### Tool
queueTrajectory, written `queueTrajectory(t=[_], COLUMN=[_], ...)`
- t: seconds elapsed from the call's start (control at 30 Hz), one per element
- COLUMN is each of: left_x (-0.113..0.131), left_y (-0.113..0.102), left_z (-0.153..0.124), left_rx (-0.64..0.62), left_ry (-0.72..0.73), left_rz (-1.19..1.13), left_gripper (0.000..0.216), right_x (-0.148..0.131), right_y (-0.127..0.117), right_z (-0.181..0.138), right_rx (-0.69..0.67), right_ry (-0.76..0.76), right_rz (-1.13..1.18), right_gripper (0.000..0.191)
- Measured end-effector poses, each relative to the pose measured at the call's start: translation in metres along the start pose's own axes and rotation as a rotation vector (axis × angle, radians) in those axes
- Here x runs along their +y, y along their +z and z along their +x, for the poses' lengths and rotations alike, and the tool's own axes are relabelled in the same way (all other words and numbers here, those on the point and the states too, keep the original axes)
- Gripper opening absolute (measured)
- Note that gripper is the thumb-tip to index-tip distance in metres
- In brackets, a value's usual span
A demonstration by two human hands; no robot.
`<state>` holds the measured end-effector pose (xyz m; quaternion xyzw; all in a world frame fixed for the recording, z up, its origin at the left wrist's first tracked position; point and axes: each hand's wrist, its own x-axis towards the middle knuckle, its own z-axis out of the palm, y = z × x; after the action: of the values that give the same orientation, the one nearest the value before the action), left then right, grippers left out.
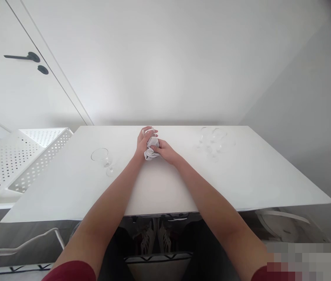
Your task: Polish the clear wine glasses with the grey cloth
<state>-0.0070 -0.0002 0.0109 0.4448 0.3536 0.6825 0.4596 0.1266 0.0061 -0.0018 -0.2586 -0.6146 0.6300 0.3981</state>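
Note:
My left hand (142, 141) is wrapped around a clear glass (153, 133) at the middle of the table's far side. A crumpled white cloth (151, 153) lies against the glass. My right hand (165, 150) grips the cloth, its thumb pressed on top. Both hands are close together, and the lower part of the held glass is hidden by the cloth and fingers.
A stemmed glass (106, 162) stands on the left of the white table (159, 187). Several clear glasses (219, 134) are grouped at the back right, hard to tell apart. A perforated white rack (4, 160) is left of the table. A wall rises behind.

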Motion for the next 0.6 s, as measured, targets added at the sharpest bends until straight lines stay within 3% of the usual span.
queueTrajectory(t=[0.13,0.2,0.3,0.37,0.5,0.6], left_x=[-0.002,-0.003,-0.003,-0.004,-0.006,-0.009], left_y=[0.003,0.003,0.002,0.003,0.002,0.0], left_z=[-0.003,-0.003,-0.001,0.0,0.001,0.001], left_rx=[0.005,0.021,0.041,0.029,0.03,0.021], left_ry=[-0.007,-0.032,-0.089,-0.114,-0.118,-0.115], left_rz=[-0.047,-0.074,-0.103,-0.108,-0.018,0.032], left_gripper=[0.047,0.047,0.044,0.044,0.043,0.043], right_x=[0.001,0.0,-0.004,-0.004,0.003,0.009], right_y=[0.003,0.004,0.002,0.0,-0.004,-0.008], right_z=[0.0,0.0,0.0,0.0,0.004,0.008], right_rx=[0.26,0.234,0.077,0.032,0.135,0.192], right_ry=[-0.07,-0.031,0.103,0.14,0.0,-0.011], right_rz=[-0.243,-0.107,0.229,0.315,0.14,0.025], right_gripper=[0.037,0.035,0.038,0.041,0.044,0.048])
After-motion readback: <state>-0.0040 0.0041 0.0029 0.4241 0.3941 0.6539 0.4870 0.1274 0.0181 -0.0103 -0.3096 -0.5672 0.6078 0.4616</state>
